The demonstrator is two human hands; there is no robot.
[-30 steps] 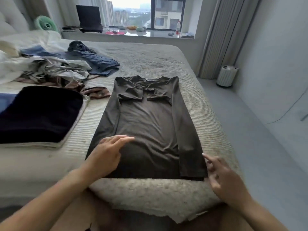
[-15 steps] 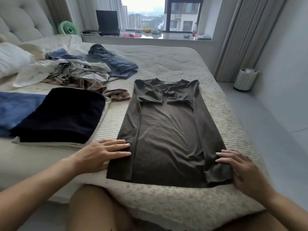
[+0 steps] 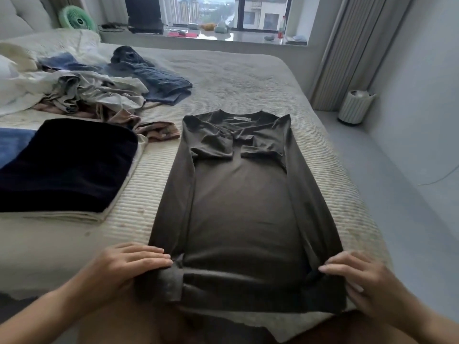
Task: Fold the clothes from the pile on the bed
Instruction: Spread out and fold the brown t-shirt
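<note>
A dark olive long-sleeved dress point(image 3: 238, 199) lies flat on the bed point(image 3: 248, 78), neck away from me, both sleeves folded in across the chest and both sides folded in. My left hand point(image 3: 126, 266) grips its near left hem corner, where the fabric curls up. My right hand point(image 3: 355, 281) grips the near right hem corner, and the cloth bunches under its fingers. The pile of unfolded clothes point(image 3: 87, 95) sits at the far left, with blue jeans point(image 3: 159, 80) beside it.
A folded dark navy garment point(image 3: 67, 165) tops a beige stack at the left, with a blue folded piece point(image 3: 12, 145) beside it. A pale ribbed bin point(image 3: 355, 108) stands on the floor point(image 3: 397, 194) to the right. A green fan point(image 3: 77, 19) and a cluttered window sill point(image 3: 248, 37) lie beyond the bed.
Both hands have moved from lying flat beside the hem to taking hold of its two corners. The hem has lifted and curled at the left corner. My view has dropped closer.
</note>
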